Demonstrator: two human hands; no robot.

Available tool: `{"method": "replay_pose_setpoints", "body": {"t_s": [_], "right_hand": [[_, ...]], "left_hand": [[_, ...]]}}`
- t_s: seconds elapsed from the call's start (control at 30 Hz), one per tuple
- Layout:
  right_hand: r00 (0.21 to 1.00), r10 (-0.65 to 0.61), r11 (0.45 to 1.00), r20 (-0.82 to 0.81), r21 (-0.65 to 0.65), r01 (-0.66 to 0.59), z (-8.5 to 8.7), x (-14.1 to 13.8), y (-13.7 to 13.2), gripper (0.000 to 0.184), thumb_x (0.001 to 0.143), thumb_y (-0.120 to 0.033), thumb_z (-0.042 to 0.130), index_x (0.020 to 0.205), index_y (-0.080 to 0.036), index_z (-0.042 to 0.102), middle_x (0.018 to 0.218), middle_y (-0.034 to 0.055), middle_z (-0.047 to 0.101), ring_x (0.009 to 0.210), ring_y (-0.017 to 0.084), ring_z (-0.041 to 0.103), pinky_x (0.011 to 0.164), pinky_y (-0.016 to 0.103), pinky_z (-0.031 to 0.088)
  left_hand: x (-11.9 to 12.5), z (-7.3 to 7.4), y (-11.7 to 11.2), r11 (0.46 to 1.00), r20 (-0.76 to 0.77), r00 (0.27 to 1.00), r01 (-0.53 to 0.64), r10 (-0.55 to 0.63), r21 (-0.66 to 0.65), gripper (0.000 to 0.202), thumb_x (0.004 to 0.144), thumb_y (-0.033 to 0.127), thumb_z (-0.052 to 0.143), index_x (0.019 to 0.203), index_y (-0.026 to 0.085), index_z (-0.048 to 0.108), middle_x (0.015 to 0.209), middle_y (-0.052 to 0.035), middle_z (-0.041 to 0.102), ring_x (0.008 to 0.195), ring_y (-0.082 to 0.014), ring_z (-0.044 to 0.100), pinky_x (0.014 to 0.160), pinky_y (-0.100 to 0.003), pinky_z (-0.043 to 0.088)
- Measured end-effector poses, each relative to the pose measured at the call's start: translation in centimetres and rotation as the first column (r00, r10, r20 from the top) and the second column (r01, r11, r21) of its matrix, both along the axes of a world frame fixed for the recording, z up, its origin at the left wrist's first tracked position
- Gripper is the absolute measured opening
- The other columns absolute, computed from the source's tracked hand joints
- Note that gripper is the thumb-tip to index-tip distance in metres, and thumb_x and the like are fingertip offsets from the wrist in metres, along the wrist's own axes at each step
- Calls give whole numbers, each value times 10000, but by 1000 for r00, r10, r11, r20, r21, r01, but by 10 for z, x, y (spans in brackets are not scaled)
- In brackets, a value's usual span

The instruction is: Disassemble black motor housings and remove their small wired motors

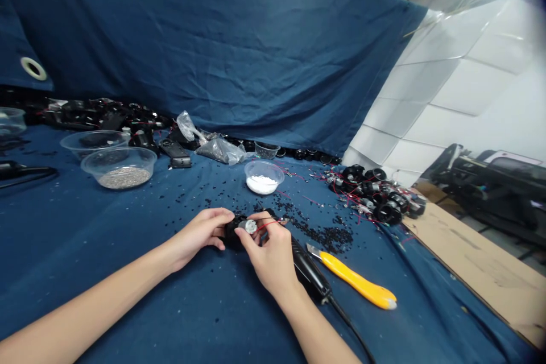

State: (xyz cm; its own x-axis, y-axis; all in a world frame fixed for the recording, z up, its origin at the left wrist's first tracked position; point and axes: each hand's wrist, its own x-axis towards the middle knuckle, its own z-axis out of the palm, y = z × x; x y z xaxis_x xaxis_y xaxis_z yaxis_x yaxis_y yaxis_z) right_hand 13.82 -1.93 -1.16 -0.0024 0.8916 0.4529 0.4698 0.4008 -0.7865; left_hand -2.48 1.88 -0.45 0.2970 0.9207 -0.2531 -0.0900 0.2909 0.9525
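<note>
Left hand [198,236] and right hand [268,259] are both clenched around a small black motor housing [232,227], which sits near the middle of the blue cloth-covered tabletop [106,296]. A slip to the right could bring the knuckles against the bare blade of the yellow utility knife [356,278] or snag the thin red wire [268,225], while a fumbled silver end cap [251,226] could get lost among the scattered black granules [324,236].
</note>
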Motion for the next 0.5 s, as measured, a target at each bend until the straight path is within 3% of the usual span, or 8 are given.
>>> {"method": "replay_pose_setpoints", "body": {"t_s": [0.17, 0.5], "right_hand": [[1000, -2, 999, -18, -39, 1, 2, 1, 0, 173, 813, -308, 666, 908, -166, 640, 694, -4, 640, 563, 126, 561, 561, 238, 415], [1000, -27, 998, -4, -60, 27, -2, 1, 5, 181, 808, -299, 663, 932, -169, 641, 708, 2, 665, 569, 133, 580, 569, 240, 418]], "left_hand": [[0, 4, -1, 999, 9, 999, -40, 40, -5, 219, 784, 319, 707, 895, 149, 625, 782, -35, 662, 644, -125, 597, 541, -208, 513], [0, 3, 0, 998, 63, 996, -66, 66, -1, 261, 730, 296, 779, 899, 140, 656, 802, -31, 679, 740, -147, 643, 717, -260, 560]]}}
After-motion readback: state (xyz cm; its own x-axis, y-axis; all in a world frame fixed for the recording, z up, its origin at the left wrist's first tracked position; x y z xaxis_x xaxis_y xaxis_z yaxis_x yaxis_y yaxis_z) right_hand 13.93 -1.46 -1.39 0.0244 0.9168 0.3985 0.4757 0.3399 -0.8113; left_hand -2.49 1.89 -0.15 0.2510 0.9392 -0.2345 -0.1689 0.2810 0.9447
